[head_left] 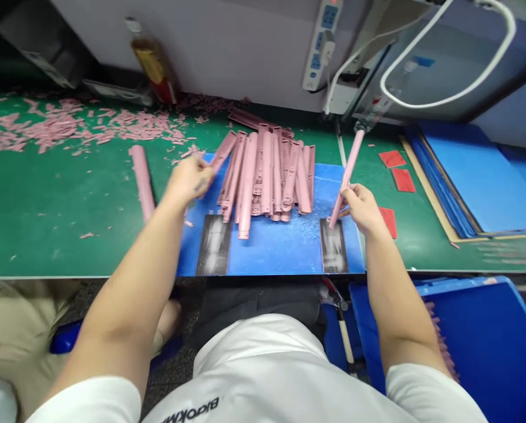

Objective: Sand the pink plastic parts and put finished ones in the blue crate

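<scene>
The right hand [358, 207] has its grip closed around a long, slim, pink plastic tube-like piece [352, 158], held at a slant with its lower end over the right one of two dark, scuffed rectangular patches [333, 249] on a flat blue mat [272, 252]. The left hand [190, 179] has its fingers drawn nearly together at the lower end of a pink grooved strip [223, 151] at the left edge of the pile; whether its grip pinches that strip or only touches it, I cannot tell. The heaped pile of long pink plastic pieces [266, 170] lies across the upper middle of the mat, its pieces pointing roughly toward the person. Left of the mat, a single rounded pink piece [142, 182] lies on the green worktop [69, 211], partly hidden by the left forearm. Small pink scraps [60, 126] litter the worktop beyond it. Thin red squares [403, 180] lie right of the mat, near a stack of flat blue sheets [478, 176].
</scene>
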Motion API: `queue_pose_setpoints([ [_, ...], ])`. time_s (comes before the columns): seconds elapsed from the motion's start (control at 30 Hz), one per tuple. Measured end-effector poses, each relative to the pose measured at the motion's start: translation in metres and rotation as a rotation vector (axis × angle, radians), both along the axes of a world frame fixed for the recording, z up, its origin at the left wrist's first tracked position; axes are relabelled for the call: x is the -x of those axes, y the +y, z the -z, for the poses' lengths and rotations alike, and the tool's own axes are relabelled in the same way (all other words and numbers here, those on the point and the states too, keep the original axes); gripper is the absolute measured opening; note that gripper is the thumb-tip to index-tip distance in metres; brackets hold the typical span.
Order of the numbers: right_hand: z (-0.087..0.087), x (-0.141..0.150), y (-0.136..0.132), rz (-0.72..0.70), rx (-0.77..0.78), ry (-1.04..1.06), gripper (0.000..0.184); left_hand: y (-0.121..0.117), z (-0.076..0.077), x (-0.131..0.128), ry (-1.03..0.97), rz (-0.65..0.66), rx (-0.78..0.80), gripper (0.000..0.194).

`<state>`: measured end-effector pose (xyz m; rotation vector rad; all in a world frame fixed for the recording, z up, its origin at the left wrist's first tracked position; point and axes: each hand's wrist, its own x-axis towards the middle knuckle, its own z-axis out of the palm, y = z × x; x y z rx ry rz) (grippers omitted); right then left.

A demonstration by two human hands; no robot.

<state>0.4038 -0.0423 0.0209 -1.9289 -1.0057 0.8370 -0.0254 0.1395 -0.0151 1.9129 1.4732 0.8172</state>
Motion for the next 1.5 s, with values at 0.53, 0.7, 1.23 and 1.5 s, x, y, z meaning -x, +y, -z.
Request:
queue_pose_setpoints([
  [0.53,0.007,-0.034,-0.113,0.251,-0.245,-0.077,0.038,-0.214,-0.023,-0.044,-1.122,-0.05,0.338,0.047],
  [0.7,0.01,0.12,-0.114,-0.166,-0.488,0.307,0.052,-0.223,-0.014,-0.094,-1.287,0.001,0.342,0.056],
  [1.23,0.049,0.225,-0.105,-0.232,-0.431,0.207,0.06,-0.274,0.028,-0.104,-0.981,0.028,0.238,0.067],
  [1.5,0.047,0.229,-0.098,-0.267,-0.49,0.058,0.055,-0.276,0.029,-0.107,-0.985,0.075,0.217,0.075],
])
